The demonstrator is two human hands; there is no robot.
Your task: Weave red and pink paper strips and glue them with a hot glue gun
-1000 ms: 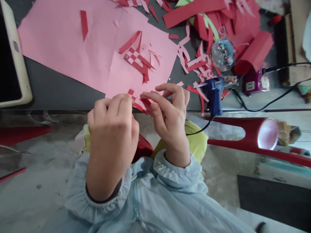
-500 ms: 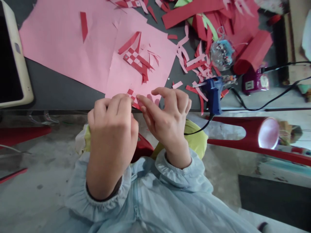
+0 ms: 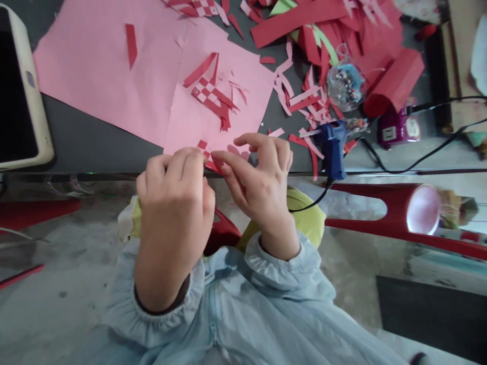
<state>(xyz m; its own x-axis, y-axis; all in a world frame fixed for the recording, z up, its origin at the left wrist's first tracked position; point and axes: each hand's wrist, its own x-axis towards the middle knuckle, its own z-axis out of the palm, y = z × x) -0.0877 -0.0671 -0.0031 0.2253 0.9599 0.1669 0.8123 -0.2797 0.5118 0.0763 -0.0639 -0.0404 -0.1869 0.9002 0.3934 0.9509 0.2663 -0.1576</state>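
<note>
Between my hands, at the table's front edge, is a small red-and-pink checkered piece of woven paper (image 3: 203,145). My left hand (image 3: 171,213) is closed with its fingers bent over the left side of this piece, hiding much of it. At its right side, the thumb and index finger of my right hand (image 3: 262,177) pinch a red end of the paper, while the other fingers stay raised. Just beyond lies a woven paper fish (image 3: 208,91) with a small eye and red strip ends, resting on a pink sheet (image 3: 251,109).
A large pink sheet (image 3: 110,76) covers the left of the table beside a phone (image 3: 41,116). To the right are a blue glue gun (image 3: 332,147) with its cord, red and pink paper scraps (image 3: 308,99), a bag of beads (image 3: 346,86) and a red paper roll (image 3: 395,81).
Both hands keep hold of the woven paper with only slight finger movement. The right hand has shifted a little to the left. The whole view has moved slightly.
</note>
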